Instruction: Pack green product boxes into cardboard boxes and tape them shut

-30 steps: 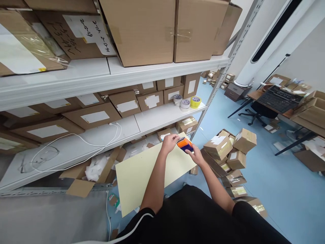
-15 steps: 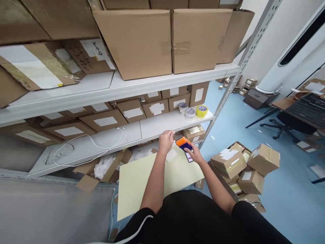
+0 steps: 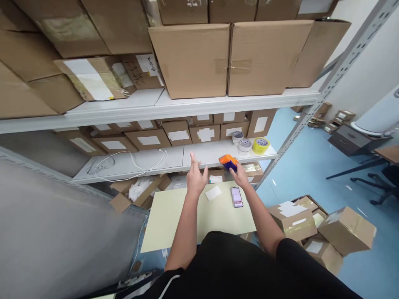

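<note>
r hand (image 3: pixel 240 175) clamped on orange & blue thing (image 3: pixel 228 161); l hand (image 3: pixel 196 181), left of it, fingers apart. phone (image 3: pixel 237 197) on board (image 3: pixel 165 216) below grip, white card (image 3: pixel 213 193) down-left. best hold snug so it won't slip.

black handwriting (image 3: pixel 135 71) facing you sideways on a carton (image 3: pixel 143 84) and its white label (image 3: pixel 146 63), too blurred to read, print on the tape rolls (image 3: pixel 261 150) and your phone (image 3: pixel 237 197) too small to read

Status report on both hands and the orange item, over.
Left hand: open, nothing visible in it. Right hand: gripping orange-and-purple item. Phone and white piece lying on pale yellow board.
</note>
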The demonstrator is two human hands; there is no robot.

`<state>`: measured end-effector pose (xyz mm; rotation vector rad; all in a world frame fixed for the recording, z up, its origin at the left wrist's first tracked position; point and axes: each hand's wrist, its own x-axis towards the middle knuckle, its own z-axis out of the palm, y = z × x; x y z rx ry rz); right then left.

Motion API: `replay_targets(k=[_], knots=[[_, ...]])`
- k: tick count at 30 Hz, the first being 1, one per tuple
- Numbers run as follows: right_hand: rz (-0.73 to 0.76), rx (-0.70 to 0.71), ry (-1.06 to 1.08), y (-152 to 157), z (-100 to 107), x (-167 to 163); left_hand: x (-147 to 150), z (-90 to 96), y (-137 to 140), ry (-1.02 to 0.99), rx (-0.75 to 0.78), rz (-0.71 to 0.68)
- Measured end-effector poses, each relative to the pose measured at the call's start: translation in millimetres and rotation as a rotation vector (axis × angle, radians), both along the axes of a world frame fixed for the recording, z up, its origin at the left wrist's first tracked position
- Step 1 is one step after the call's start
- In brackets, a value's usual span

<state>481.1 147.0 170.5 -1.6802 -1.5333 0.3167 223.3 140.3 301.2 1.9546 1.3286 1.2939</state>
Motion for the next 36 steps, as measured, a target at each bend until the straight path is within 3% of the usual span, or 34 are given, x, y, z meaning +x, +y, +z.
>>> replay_targets(k=[4,8,12,15,17,22,26,31,36], knots=[[0.01,0.002,-0.124,61,7,12,-27,-6.7,-5,-0.067,-0.02,0.038],[0.076,-0.098,-0.226,106,13,13,-56,-25.4,-20,-0.1,-0.076,0.11],[0.023,-0.085,-0.307,116,6,3,-83,-45.4,-37,-0.091,-0.139,0.179],[-0.071,0.053,-0.292,108,-6,-16,-98,-62.0,-48,-0.088,-0.189,0.24],[-0.047,0.145,-0.258,99,-17,-37,-104,-74.6,-56,-0.067,-0.226,0.275],[0.208,0.24,-0.071,72,-44,-109,-116,-105.2,-85,0.042,-0.275,0.309],[0.493,0.102,0.089,40,-62,-186,-148,-124.7,-115,0.084,-0.307,0.38],[0.804,-0.122,0.194,-13,-72,-293,-220,-141.9,-166,0.087,-0.33,0.54],[1.015,-0.283,0.253,-77,-78,-410,-311,-151.9,-242,0.03,-0.345,0.728]])
